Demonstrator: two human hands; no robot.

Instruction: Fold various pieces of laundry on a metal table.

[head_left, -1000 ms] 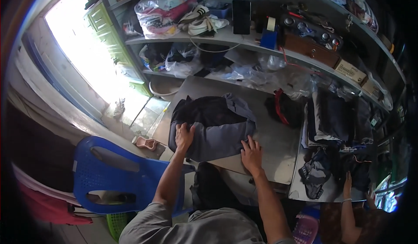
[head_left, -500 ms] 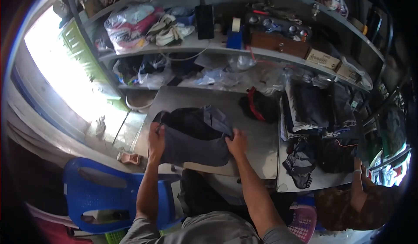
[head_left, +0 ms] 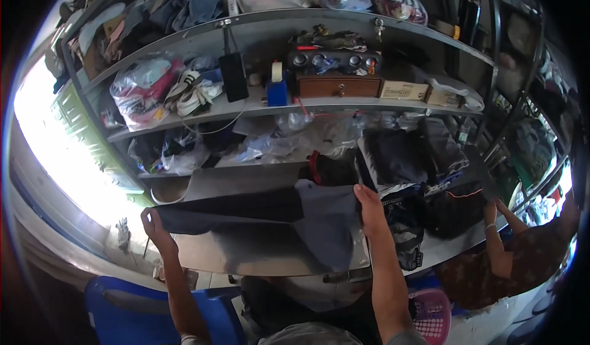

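A dark grey garment (head_left: 322,225) is stretched sideways over the table (head_left: 200,246), its lower part hanging loose on the right. Its kind I cannot make out. My left hand (head_left: 158,231) pinches one end beyond the table's left side. At the opposite upper corner, my right hand (head_left: 370,213) grips the cloth between thumb and fingers. Behind the garment lies a black item with a red band (head_left: 332,170). Folded dark clothes (head_left: 396,154) are stacked to the right, with a crumpled black-and-grey piece (head_left: 405,246) in front of them.
A metal shelf (head_left: 264,114) behind the table bears bags, shoes, a blue tape dispenser (head_left: 276,93) and boxes. At right, another person's hand (head_left: 491,213) is near a black garment (head_left: 458,213). A blue chair (head_left: 110,308) and a pink basket (head_left: 432,314) stand below.
My hands have moved apart, the left outward and the right to the right. The bunched garment is now spread out and lifted between them. The view has shifted.
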